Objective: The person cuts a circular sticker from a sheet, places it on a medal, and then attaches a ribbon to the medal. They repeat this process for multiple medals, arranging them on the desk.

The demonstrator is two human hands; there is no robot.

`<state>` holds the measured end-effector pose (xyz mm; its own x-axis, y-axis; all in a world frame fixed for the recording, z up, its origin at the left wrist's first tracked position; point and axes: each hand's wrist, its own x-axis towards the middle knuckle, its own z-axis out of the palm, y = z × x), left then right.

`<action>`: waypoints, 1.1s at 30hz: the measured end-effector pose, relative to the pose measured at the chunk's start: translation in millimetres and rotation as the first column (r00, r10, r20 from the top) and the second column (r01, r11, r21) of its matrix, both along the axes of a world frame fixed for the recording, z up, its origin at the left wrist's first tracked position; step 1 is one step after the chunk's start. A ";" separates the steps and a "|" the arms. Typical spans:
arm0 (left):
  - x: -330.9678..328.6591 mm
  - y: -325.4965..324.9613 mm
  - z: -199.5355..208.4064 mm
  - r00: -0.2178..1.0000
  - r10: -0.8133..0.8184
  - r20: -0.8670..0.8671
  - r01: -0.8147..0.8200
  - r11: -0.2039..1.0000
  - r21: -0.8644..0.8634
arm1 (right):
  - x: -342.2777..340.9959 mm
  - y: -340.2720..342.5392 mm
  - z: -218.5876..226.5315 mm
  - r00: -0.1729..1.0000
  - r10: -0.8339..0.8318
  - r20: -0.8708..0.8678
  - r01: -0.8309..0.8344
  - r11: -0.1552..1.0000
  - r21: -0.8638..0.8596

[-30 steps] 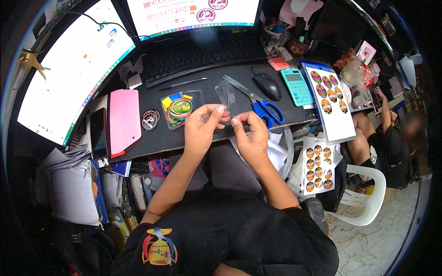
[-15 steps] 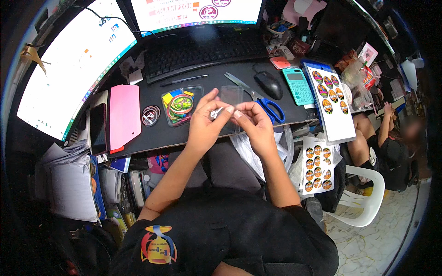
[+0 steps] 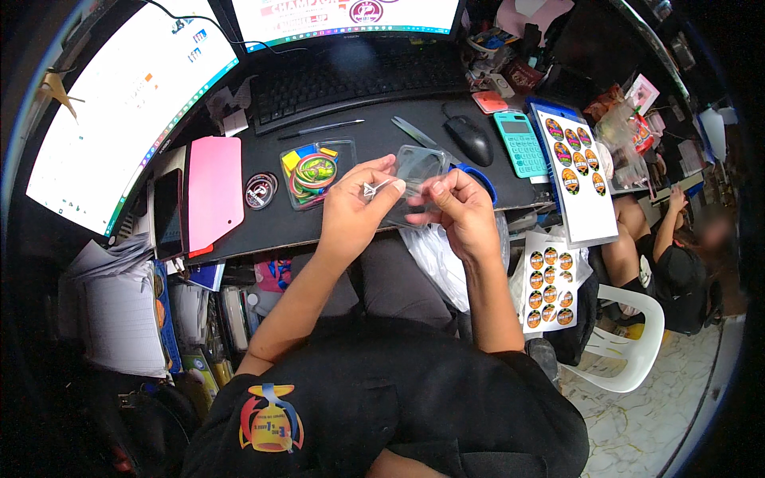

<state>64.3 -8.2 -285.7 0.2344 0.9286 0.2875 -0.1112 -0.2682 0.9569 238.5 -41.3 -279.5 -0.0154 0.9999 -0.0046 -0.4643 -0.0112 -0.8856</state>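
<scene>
Above the desk's front edge, a clear plastic case (image 3: pixel 422 163), like a small blister pack, is between my hands. My left hand (image 3: pixel 358 203) grips its left side with thumb and fingers, and a crumpled white scrap (image 3: pixel 374 190) is tucked in the same hand. My right hand (image 3: pixel 464 211) is closed at the case's right side, thumb bent against the fingers; some fingertips show blurred behind the clear plastic. To the left lies another clear case (image 3: pixel 307 199) with a coloured round badge (image 3: pixel 316 169), coiled cord and small yellow and blue pieces.
Blue-handled scissors (image 3: pixel 482 182) lie partly behind my right hand, near a black mouse (image 3: pixel 468 139) and teal calculator (image 3: pixel 522 143). A pen (image 3: pixel 323 129), keyboard (image 3: pixel 358 84), round black badge (image 3: pixel 260 191) and pink folder (image 3: pixel 215 195) surround the work area. Sticker sheets (image 3: pixel 590 211) are at right.
My right hand has moved right and its fingers have parted from the left hand's. More of the clear case now shows between them. The view has shifted slightly.
</scene>
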 end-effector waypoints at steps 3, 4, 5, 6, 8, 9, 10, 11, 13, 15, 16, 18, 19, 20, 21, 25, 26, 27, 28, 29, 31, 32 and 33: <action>-2.6 1.3 1.7 0.999 -0.007 0.036 0.010 0.996 -0.094 | 3.5 -1.7 1.0 1.000 -0.005 0.009 0.005 1.000 -0.012; -3.6 1.4 2.5 0.999 -0.010 0.033 0.014 0.991 -0.130 | 4.7 -2.2 1.3 1.000 -0.010 0.015 0.010 1.000 -0.007; -4.8 1.7 3.5 0.999 -0.018 0.040 0.024 0.989 -0.147 | 5.7 -2.6 1.6 1.000 -0.018 0.020 0.018 1.000 0.000; -6.4 2.0 4.7 0.999 -0.032 0.042 0.039 0.986 -0.165 | 6.5 -3.1 1.8 1.000 -0.018 0.010 0.018 1.000 -0.001; -7.9 1.5 6.9 0.997 -0.041 0.068 0.052 0.983 -0.178 | 7.9 -3.6 2.5 1.000 -0.024 -0.010 0.024 1.000 0.005; -8.6 0.7 7.9 0.995 -0.034 0.091 0.050 0.984 -0.173 | 8.8 -4.1 3.0 0.999 -0.034 -0.001 0.034 0.999 -0.003; -9.1 -0.2 8.9 0.992 -0.037 0.119 0.056 0.986 -0.159 | 9.7 -5.0 3.6 0.999 -0.042 0.009 0.042 0.999 -0.011; -10.7 -0.2 10.2 0.992 -0.037 0.121 0.060 0.980 -0.189 | 10.8 -5.9 4.2 0.999 -0.051 0.018 0.051 0.998 -0.020; -13.9 -0.6 12.8 0.989 -0.057 0.137 0.088 0.970 -0.227 | 13.3 -7.7 5.7 0.999 -0.039 0.014 0.039 0.999 -0.008; -17.1 -1.5 15.5 0.982 -0.054 0.181 0.101 0.960 -0.261 | 16.1 -9.8 7.7 0.999 -0.032 0.015 0.033 0.999 -0.003; -18.8 -2.0 17.0 0.976 -0.053 0.209 0.111 0.955 -0.275 | 17.5 -10.9 8.9 0.999 -0.032 0.019 0.032 0.999 -0.003; -22.7 -3.2 20.8 0.970 -0.057 0.237 0.126 0.949 -0.289 | 20.7 -13.9 12.1 0.999 -0.025 0.023 0.025 1.000 0.004; -24.8 -4.3 22.9 0.965 -0.059 0.254 0.135 0.946 -0.295 | 22.1 -15.7 14.2 1.000 -0.018 0.023 0.018 1.000 0.011; -27.1 -5.1 25.4 0.958 -0.057 0.281 0.145 0.941 -0.305 | 23.4 -17.3 16.6 1.000 -0.012 0.023 0.011 1.000 0.019; -29.2 -5.8 27.9 0.950 -0.055 0.308 0.156 0.937 -0.314 | 24.9 -19.2 19.3 1.000 0.000 0.020 0.000 1.000 0.025; -34.1 -9.7 36.9 0.874 -0.096 0.476 0.281 0.899 -0.336 | 29.1 -25.7 29.2 0.999 0.042 -0.014 -0.042 0.998 0.043; -33.4 -11.5 38.4 0.834 -0.084 0.546 0.307 0.892 -0.331 | 29.5 -26.8 30.5 0.998 0.049 -0.026 -0.048 0.998 0.044; -31.1 -14.1 39.2 0.787 -0.071 0.613 0.332 0.886 -0.324 | 29.9 -28.0 31.4 0.997 0.058 -0.040 -0.056 0.997 0.053; -30.0 -15.6 40.5 0.719 -0.062 0.692 0.362 0.883 -0.298 | 30.7 -29.0 31.9 0.997 0.065 -0.051 -0.062 0.996 0.061; -29.3 -17.2 41.7 0.673 -0.023 0.739 0.362 0.881 -0.303 | 31.6 -29.4 31.9 0.996 0.067 -0.053 -0.064 0.996 0.055; -30.9 -17.1 45.6 0.519 -0.006 0.854 0.408 0.881 -0.241 | 35.9 -28.9 32.2 0.996 0.057 -0.073 -0.050 0.993 0.106; -35.6 -12.4 48.6 0.492 -0.022 0.871 0.368 0.911 -0.185 | 38.8 -28.5 32.7 0.996 0.056 -0.074 -0.046 0.991 0.123; -46.2 -3.2 54.1 0.441 -0.113 0.890 0.378 0.923 -0.070 | 42.8 -27.9 34.1 0.996 -0.014 -0.090 0.028 0.986 0.162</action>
<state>18.0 -11.4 -231.6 0.2201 0.9365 0.2729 -0.9294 0.1164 0.3503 281.2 -69.2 -245.4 0.0126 0.9872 0.1587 -0.5392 0.1403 -0.8304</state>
